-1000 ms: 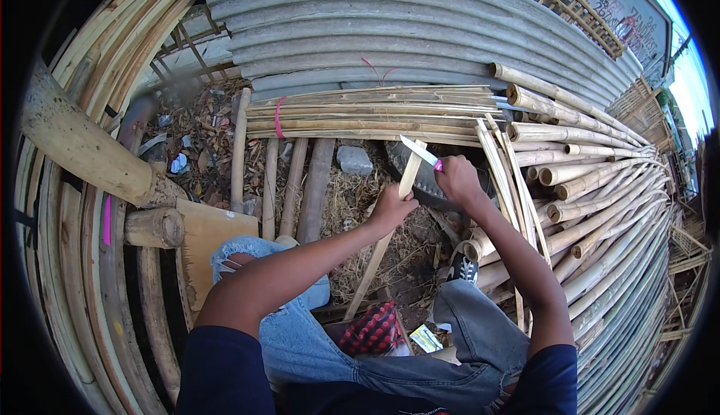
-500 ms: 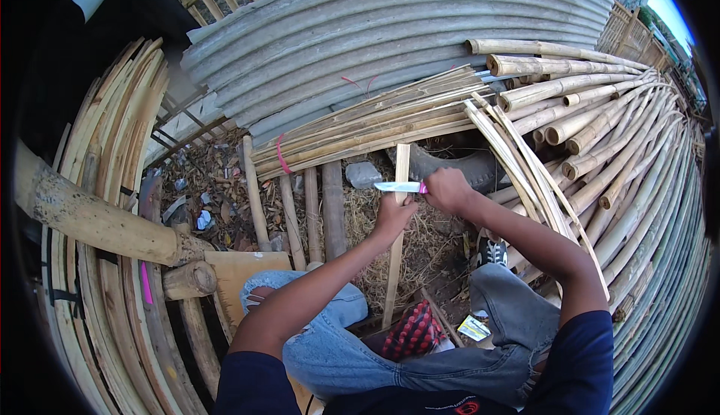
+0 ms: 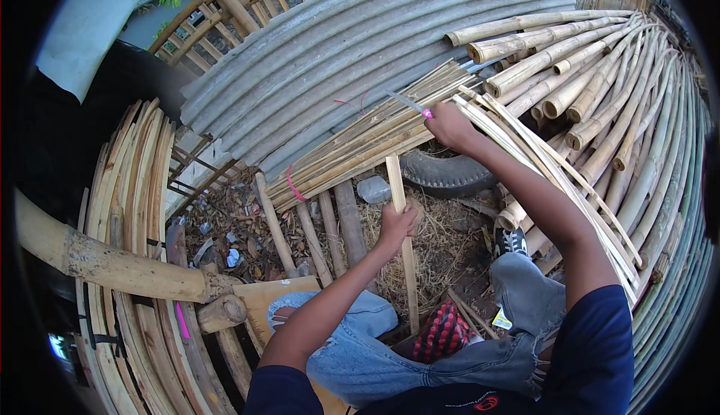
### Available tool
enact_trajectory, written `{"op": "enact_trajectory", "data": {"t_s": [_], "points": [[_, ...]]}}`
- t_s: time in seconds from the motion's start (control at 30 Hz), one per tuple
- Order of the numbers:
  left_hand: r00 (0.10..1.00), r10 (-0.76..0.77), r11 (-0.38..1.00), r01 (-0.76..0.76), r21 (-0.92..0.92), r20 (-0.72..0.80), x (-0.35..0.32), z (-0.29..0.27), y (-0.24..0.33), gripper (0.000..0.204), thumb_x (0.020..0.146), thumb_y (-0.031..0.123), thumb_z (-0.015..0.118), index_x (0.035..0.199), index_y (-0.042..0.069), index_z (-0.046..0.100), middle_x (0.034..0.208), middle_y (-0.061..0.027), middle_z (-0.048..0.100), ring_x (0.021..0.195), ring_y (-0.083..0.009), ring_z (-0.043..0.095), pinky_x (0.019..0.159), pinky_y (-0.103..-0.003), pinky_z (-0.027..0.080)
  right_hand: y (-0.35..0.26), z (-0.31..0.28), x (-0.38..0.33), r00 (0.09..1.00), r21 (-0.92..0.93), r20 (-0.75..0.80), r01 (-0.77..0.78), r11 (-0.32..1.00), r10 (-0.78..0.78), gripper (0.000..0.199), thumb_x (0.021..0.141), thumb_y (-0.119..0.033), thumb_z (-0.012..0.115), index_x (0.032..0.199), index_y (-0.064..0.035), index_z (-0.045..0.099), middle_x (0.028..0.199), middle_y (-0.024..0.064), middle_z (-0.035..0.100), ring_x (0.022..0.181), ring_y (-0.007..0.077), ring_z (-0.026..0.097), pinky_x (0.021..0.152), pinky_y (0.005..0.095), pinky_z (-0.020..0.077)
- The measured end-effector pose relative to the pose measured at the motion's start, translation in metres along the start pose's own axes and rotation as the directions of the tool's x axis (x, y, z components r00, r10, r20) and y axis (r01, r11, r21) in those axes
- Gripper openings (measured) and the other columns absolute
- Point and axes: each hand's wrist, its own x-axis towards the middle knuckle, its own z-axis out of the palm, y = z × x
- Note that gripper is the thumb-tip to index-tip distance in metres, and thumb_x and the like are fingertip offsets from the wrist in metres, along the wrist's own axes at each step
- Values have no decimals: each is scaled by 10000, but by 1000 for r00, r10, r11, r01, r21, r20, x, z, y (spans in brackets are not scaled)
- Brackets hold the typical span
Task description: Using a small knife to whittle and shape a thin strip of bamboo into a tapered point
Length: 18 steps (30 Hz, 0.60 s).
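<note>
My left hand [image 3: 397,227] is closed around the middle of a flat bamboo strip [image 3: 409,280], which stands nearly upright in front of my knees. Its lower end reaches down beside a black and red dotted cloth [image 3: 442,331]. Up and to the right, my right hand [image 3: 451,128] grips a knife [image 3: 407,102] by its pink handle. The blade points to the upper left, apart from the strip and over a bundle of split bamboo [image 3: 360,149] tied with a pink band.
Loose pale strips [image 3: 547,175] lie under my right forearm, beside a stack of bamboo poles [image 3: 592,107]. A tire [image 3: 450,173] lies behind the held strip. Corrugated sheeting [image 3: 375,32] stands at the back. At left are a thick bamboo pole [image 3: 135,265] and long split pieces [image 3: 131,182].
My right hand has lifted the knife off the bamboo strip, up and away. The left hand still holds the strip, gripping it a little lower. The whole view has shifted.
</note>
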Motion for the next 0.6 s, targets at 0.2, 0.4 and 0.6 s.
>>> {"op": "enact_trajectory", "data": {"t_s": [0.2,0.4,0.6], "points": [[985,91,993,-79,89,-144,2,-9,-2,176,821,17,566,738,85,427,570,30,413,443,-57,397,376,-244,330,-32,39,-84,918,-225,315,317,921,-240,242,746,-230,577,702,-6,658,728,232,648,709,380,662,659,457,540],[981,103,983,-75,170,-165,1,5,-4,140,820,30,558,753,77,445,596,25,434,459,-59,417,383,-241,348,-50,34,-78,926,-207,340,247,947,-167,245,747,-228,578,688,-3,654,697,228,642,683,384,659,630,474,535],[996,38,997,-33,63,-76,-5,6,4,177,824,19,563,760,97,418,583,43,394,444,-47,357,392,-224,288,-38,40,-72,931,-140,257,300,944,-258,237,747,-218,577,663,-9,650,666,233,631,650,387,651,616,479,532]]}}
